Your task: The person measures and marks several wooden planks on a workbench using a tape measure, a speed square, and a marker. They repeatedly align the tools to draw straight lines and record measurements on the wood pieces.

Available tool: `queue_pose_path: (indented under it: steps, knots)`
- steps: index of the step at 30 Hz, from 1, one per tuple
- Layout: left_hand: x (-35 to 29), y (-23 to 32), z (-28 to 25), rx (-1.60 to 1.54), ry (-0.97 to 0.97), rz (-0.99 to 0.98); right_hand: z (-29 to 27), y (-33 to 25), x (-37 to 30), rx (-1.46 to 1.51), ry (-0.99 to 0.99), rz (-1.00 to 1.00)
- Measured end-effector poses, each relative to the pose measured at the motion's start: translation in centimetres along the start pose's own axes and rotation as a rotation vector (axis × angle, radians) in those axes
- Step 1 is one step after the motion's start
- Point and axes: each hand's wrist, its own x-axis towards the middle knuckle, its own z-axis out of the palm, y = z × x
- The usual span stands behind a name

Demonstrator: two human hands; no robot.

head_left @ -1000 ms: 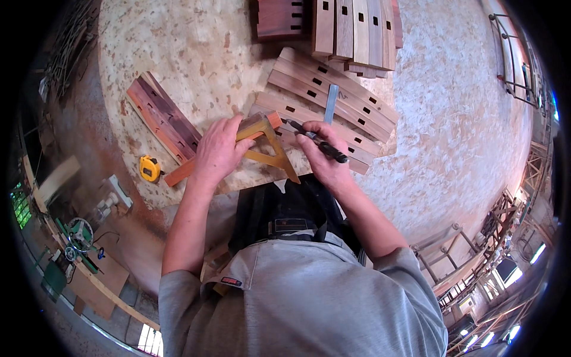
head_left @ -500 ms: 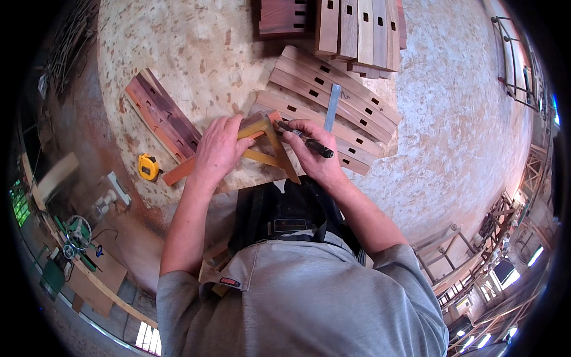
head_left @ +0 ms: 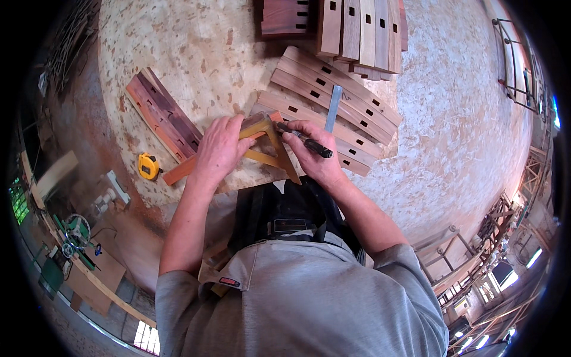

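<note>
My left hand (head_left: 219, 150) is closed around a reddish-brown wooden strip (head_left: 179, 171) and the triangle square (head_left: 278, 141) laid against it. This square is yellowish, with an open middle, and one corner points toward my body. In my right hand (head_left: 314, 152) is a black marker pen (head_left: 318, 147), its tip down at the strip's right end beside the square's edge. Fingers hide part of the pen's tip and much of the strip's middle. Just beyond my right hand, a grey metal ruler (head_left: 333, 109) lies across pale slotted wooden bars (head_left: 324, 89).
Left on the stained board (head_left: 196, 59) lie dark red wooden pieces (head_left: 163, 113) and a yellow tape measure (head_left: 148, 166). At the far side stand stacked slotted boards (head_left: 366, 35) beside a dark slotted block (head_left: 285, 18). A machine with a handwheel (head_left: 77, 231) stands at lower left.
Almost nothing differs. Both hands, the square and the marker pen hold the same places; the view has shifted very slightly.
</note>
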Motion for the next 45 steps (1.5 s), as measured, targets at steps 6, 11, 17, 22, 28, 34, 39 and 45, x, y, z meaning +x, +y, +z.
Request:
queue_pose_path:
  steps: [6, 11, 17, 22, 28, 34, 39, 45]
  knots:
    - [-0.1, 0.0, 0.0, 0.01, -0.009, -0.006, 0.0, 0.1, 0.0, -0.014, -0.013, -0.007]
    - [-0.1, 0.0, 0.1, 0.014, -0.004, -0.006, 0.0, -0.2, 0.2, -0.028, -0.015, -0.018]
    - [-0.1, 0.1, 0.0, -0.015, -0.051, -0.048, -0.1, -0.1, 0.3, -0.021, -0.032, -0.003]
    - [-0.1, 0.1, -0.1, -0.026, -0.051, -0.045, 0.2, 0.9, 0.7, 0.033, 0.003, -0.031]
    - [-0.2, -0.1, 0.2, -0.004, -0.04, -0.038, 0.3, 0.0, 1.8, -0.074, 0.039, -0.192]
    - [-0.2, -0.1, 0.3, -0.008, -0.047, -0.042, -0.4, 0.3, 0.8, -0.124, -0.01, -0.187]
    - [-0.4, -0.3, 0.6, 0.015, 0.018, -0.001, -1.9, -0.6, -0.7, -0.038, -0.006, -0.063]
    - [-0.4, 0.1, -0.5, -0.042, 0.035, -0.032, -3.7, -1.1, 1.1, 0.043, 0.123, -0.057]
